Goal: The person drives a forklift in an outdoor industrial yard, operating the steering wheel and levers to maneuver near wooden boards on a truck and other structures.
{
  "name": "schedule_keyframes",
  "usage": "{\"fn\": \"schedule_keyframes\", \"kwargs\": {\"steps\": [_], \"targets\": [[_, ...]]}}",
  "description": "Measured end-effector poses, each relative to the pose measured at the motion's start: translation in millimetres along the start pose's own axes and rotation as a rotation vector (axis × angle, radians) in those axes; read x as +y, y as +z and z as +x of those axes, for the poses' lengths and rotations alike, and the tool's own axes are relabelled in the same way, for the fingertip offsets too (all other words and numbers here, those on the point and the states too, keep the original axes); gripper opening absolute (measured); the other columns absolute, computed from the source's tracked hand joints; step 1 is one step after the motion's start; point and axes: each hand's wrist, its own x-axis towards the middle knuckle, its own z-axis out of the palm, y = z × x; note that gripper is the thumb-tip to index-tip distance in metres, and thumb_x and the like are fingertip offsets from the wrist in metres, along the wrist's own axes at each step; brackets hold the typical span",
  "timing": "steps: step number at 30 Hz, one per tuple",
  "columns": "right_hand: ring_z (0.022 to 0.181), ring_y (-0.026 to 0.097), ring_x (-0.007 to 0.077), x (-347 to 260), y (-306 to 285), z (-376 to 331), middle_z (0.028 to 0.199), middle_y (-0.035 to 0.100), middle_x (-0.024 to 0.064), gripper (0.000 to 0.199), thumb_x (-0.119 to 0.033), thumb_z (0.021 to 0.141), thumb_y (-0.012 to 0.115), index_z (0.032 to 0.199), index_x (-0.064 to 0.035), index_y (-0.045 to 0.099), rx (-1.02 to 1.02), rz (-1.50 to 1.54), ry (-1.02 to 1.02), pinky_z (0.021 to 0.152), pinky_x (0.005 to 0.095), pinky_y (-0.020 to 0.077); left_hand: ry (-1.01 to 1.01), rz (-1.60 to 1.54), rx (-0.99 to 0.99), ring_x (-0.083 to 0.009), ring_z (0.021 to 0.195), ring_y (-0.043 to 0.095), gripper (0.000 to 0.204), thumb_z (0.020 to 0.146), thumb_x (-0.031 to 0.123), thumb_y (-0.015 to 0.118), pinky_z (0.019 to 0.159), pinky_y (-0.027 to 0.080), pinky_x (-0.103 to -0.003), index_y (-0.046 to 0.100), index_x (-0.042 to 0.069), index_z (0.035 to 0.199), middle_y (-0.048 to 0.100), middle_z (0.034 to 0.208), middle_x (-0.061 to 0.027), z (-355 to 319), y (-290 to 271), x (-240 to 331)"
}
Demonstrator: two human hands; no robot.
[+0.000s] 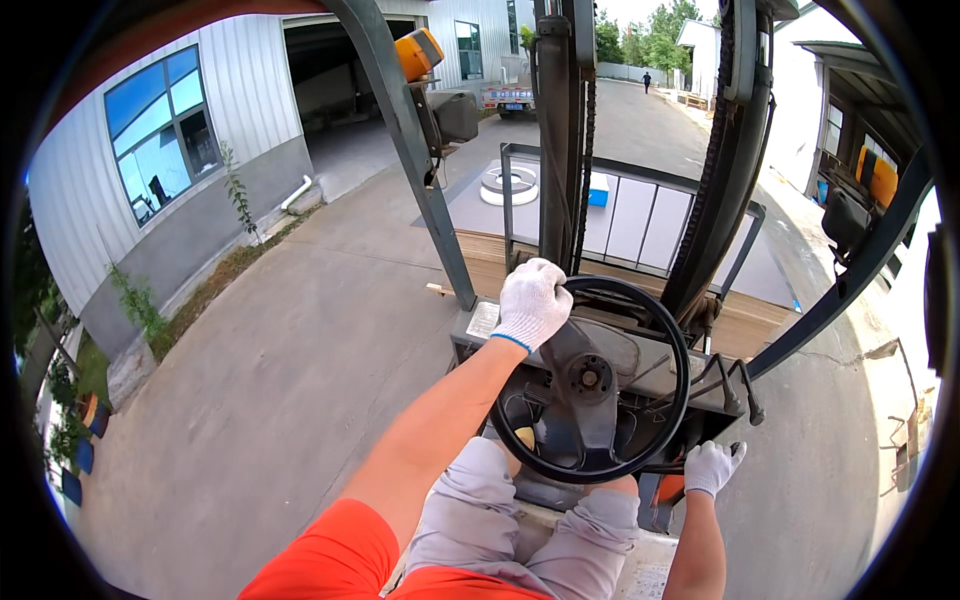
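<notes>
My left hand [536,303], in a white knit glove, is closed on the upper left of a black steering wheel [682,380] on a forklift. Low and right of the wheel, my right hand [711,468] wears the same kind of glove. Its fingers are curled round the end of a dark lever [662,468], mostly hidden by the glove. Bent black control levers [752,392] rise from the dashboard just above that hand. Beyond the forklift's mast [556,140] lies a wide stack of flat boards [480,255], with a white ring-shaped roll [509,184] and a blue box [598,190] on top.
Grey concrete paving [280,380] runs on the left to a metal-clad building [75,210] with a white drainpipe [297,192]. Ahead stands a parked truck [510,97], and a person [647,82] is far down the lane. An open shed [870,110] is at the right.
</notes>
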Motion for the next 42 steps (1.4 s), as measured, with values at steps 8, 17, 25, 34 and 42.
{"fn": "schedule_keyframes", "kwargs": {"steps": [8, 17, 25, 34, 42], "targets": [[0.089, 0.074, 0.0314, 8, 20, 40, 0.079, 0.076, 0.0155, 0.027, -0.023, 0.091, 0.068, 0.071, -0.0065, 0.075, 0.012, 0.028, -0.038, 0.132, 0.057, 0.0256, -0.013, 0.077, -0.198, -0.0347, 0.104, 0.073, 0.014, 0.082, 0.012, 0.073, 0.093, 0.059, -0.048, 0.081, 0.006, 0.093, 0.074, 0.104, -0.0152, 63, 106, 62], [0.086, 0.072, 0.0317, -11, 37, 72, 0.078, 0.075, 0.0138, 0.027, -0.025, 0.091, 0.067, 0.071, -0.0079, 0.072, 0.026, -0.004, -0.015, 0.131, 0.0575, 0.0279, 0.102, 0.026, -0.331, -0.0343, 0.106, 0.072, 0.017, 0.084, 0.018, 0.075, 0.096, 0.058, -0.047, 0.078, 0.005, 0.094, 0.072, 0.103, -0.0159, 80, 156, 79], [0.086, 0.072, 0.031, -14, 52, 113, 0.079, 0.076, 0.0144, 0.027, -0.023, 0.091, 0.067, 0.07, -0.0074, 0.073, 0.019, -0.007, -0.006, 0.131, 0.0573, 0.0279, 0.11, 0.011, -0.299, -0.0356, 0.097, 0.074, 0.011, 0.086, 0.017, 0.074, 0.089, 0.06, -0.048, 0.078, 0.007, 0.086, 0.074, 0.098, -0.0145, 115, 186, 59], [0.083, 0.072, 0.0318, 1, 104, 195, 0.078, 0.076, 0.0157, 0.027, -0.022, 0.091, 0.067, 0.07, -0.0069, 0.074, 0.012, -0.006, -0.031, 0.13, 0.0573, 0.0287, 0.047, 0.014, -0.275, -0.0353, 0.094, 0.075, 0.016, 0.088, 0.021, 0.075, 0.088, 0.059, -0.048, 0.078, 0.006, 0.086, 0.073, 0.093, -0.0157, 165, 261, 45], [0.084, 0.073, 0.0316, 5, 147, 260, 0.08, 0.077, 0.0144, 0.027, -0.025, 0.09, 0.067, 0.071, -0.0083, 0.075, 0.004, -0.013, -0.013, 0.13, 0.0575, 0.0295, -0.025, 0.049, -0.275, -0.0371, 0.091, 0.075, 0.02, 0.091, 0.024, 0.073, 0.084, 0.061, -0.05, 0.077, 0.005, 0.086, 0.075, 0.095, -0.0172, 209, 319, 17]]}}
